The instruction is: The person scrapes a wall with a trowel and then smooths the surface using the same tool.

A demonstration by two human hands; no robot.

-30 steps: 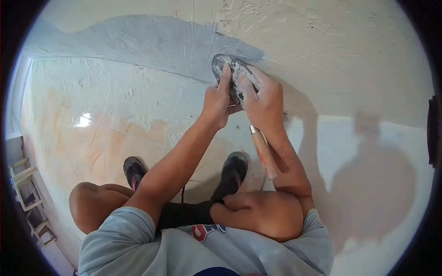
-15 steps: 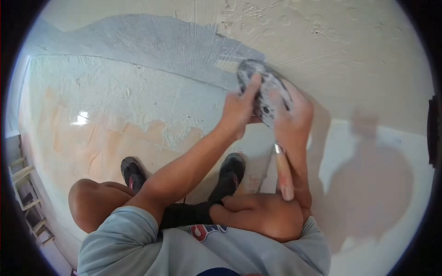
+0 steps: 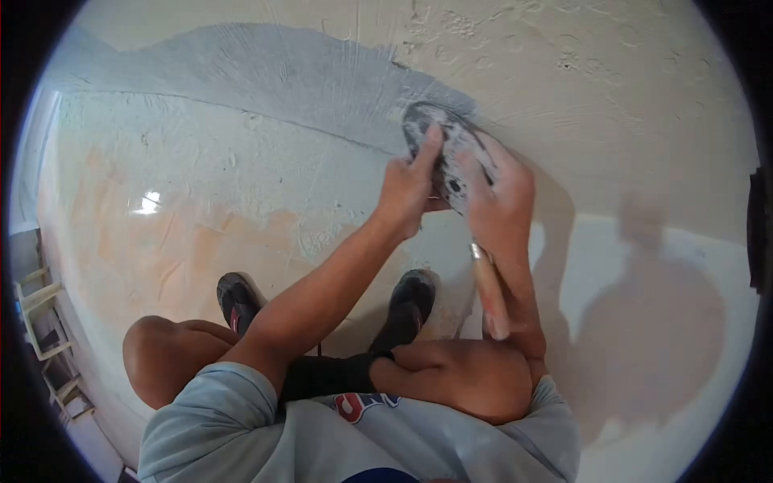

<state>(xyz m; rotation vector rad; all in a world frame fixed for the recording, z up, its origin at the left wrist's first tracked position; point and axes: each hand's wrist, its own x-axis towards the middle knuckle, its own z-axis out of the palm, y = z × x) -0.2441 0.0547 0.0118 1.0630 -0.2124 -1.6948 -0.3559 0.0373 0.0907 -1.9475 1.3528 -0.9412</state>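
A dark oval pad (image 3: 455, 157), smeared with white powder or paste and dotted with holes, lies against the wall; its exact kind does not show. My left hand (image 3: 409, 189) grips its near left edge, thumb laid along the top. My right hand (image 3: 503, 193) is wrapped over its right side, fingers a little blurred. Below my right wrist, beside the forearm, is a tool with a worn orange-brown handle (image 3: 491, 298) and a metal collar; its far end is hidden. Under the pad, a grey patch (image 3: 282, 72) stretches leftward across the cream wall (image 3: 596, 121).
The floor (image 3: 185, 161) is streaked with whitish residue, with a bright glare spot. My shoes (image 3: 412, 298) stand apart on it, my knees bent. At the far left leans a wooden ladder-like frame (image 3: 44, 326). My shadow falls at right.
Both hands and the pad have slid a little left along the wall, and the orange-brown handle has shifted left with the right forearm. The view has turned slightly.
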